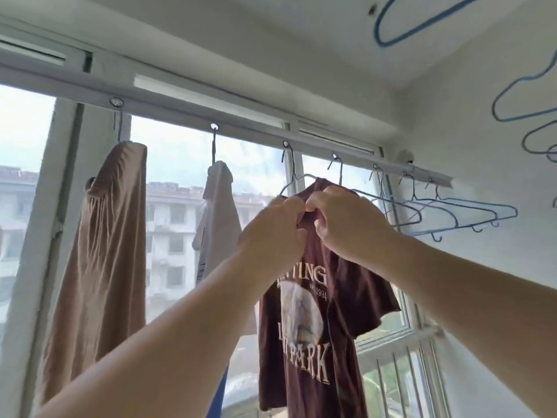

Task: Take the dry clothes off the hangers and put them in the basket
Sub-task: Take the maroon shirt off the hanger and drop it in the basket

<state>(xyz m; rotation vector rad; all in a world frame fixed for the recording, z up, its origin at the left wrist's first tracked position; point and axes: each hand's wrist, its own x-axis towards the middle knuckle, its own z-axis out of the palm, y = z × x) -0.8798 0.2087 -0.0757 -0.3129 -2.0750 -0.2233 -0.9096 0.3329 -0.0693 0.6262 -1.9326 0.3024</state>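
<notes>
Both hands pinch the neckline of the maroon T-shirt (313, 312) — the left hand (271, 233) and the right hand (346, 224) each with fingers curled tight on the collar fabric, probably to stretch it clear of the wire hanger (388, 203). The shirt hangs from the rail (250, 131) by the window — printed front, creased, limp. No basket is in view.

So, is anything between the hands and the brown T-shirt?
No. Both the left hand and the right hand already pinch the brown T-shirt at its collar. The basket is not in view.
</notes>
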